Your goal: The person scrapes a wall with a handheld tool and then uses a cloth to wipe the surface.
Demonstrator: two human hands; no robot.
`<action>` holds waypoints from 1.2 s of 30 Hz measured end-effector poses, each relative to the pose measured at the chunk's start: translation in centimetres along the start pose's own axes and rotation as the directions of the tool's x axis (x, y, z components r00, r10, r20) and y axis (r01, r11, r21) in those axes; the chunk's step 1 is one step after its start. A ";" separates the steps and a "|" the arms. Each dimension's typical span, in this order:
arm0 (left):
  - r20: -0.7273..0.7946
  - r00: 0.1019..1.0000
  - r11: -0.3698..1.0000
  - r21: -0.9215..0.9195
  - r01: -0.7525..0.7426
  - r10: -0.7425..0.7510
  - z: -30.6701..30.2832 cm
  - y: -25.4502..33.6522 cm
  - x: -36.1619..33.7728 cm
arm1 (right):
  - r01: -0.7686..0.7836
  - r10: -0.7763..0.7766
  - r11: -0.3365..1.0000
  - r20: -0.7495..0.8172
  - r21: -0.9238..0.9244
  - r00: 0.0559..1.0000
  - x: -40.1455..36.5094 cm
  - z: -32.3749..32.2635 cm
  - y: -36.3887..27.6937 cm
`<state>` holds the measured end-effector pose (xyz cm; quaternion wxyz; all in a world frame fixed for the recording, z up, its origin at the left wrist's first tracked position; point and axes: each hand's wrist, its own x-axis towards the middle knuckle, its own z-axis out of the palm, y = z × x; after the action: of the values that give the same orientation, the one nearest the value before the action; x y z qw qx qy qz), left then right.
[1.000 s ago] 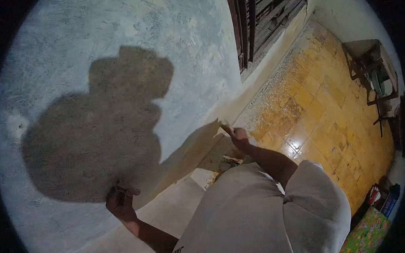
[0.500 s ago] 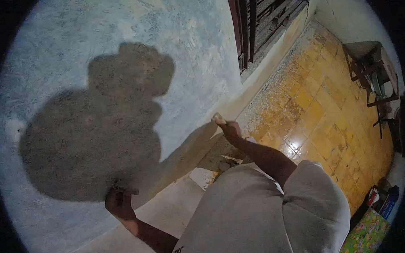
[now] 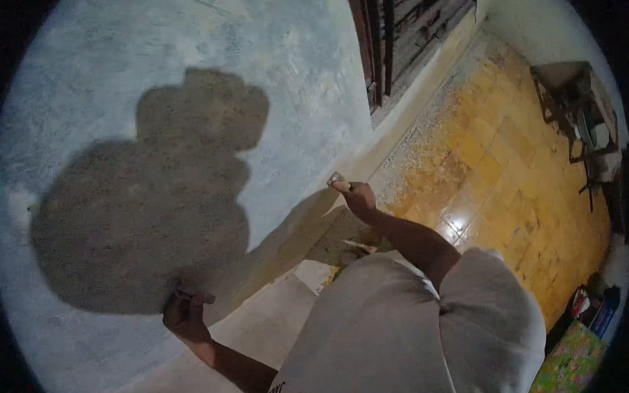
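My right hand (image 3: 360,199) is closed around a short tool with a pale handle (image 3: 340,184) and a greyish end. That tool points away from my body, close to the lower edge of the blue-grey wall (image 3: 311,93). Further left, my left hand (image 3: 186,317) is beside the same wall, its fingers bent and its thumb sticking out. What sits in the left fingers, if anything, is dark and I cannot tell what it is. A large shadow (image 3: 149,216) covers the wall above this hand.
A barred window (image 3: 420,33) opens in the wall at the upper right. Yellow floor tiles (image 3: 497,183) spread along the right, with pale dust by the wall. A small wooden stand (image 3: 563,84) is at the far right. Flowered cloth (image 3: 569,361) lies at the lower right.
My right hand has shifted very slightly, and the tool's pale handle and greyish end now show more fully. The left hand stays nearly in place.
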<state>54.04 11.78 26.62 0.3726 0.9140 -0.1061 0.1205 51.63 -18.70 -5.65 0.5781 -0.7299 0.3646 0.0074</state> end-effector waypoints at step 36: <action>0.043 0.997 0.991 -0.123 -0.056 0.061 0.3 0.9 0.1 | 0.178 -0.174 0.966 0.037 -0.185 0.984 -1.1 0.0 6.4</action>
<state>53.92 10.88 27.06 0.4212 0.8887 -0.1486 0.1035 47.36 -18.56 -10.49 0.5089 -0.8105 0.2901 -0.0020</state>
